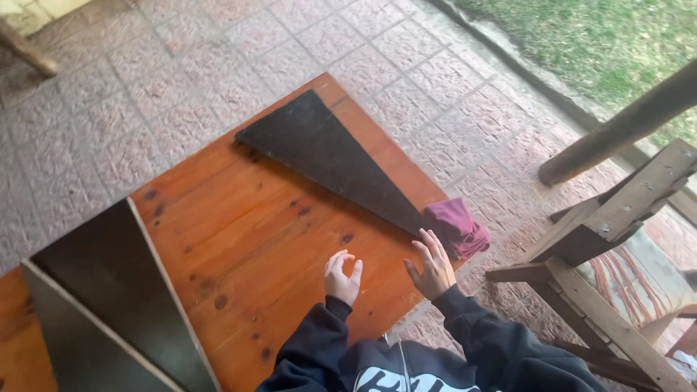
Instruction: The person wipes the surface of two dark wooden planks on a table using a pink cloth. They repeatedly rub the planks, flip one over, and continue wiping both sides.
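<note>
Both of your hands are empty over the wooden desk (239, 239): the left hand (343, 276) hovers with fingers loosely curled, and the right hand (431, 266) is spread open, fingertips just beside the narrow tip of the dark triangular panel (327, 156), so lay that palm flat on it and keep the point from slipping off the edge. The maroon cloth (457, 226) lies bunched at that same edge beside your right hand, while a wooden chair (617, 218) crowds your right and more dark panels (109, 297) lean at the left.

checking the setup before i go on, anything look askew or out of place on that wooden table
The maroon cloth sits bunched at the table edge, partly hanging off, beside the right hand. The dark triangular board lies diagonally.
</note>
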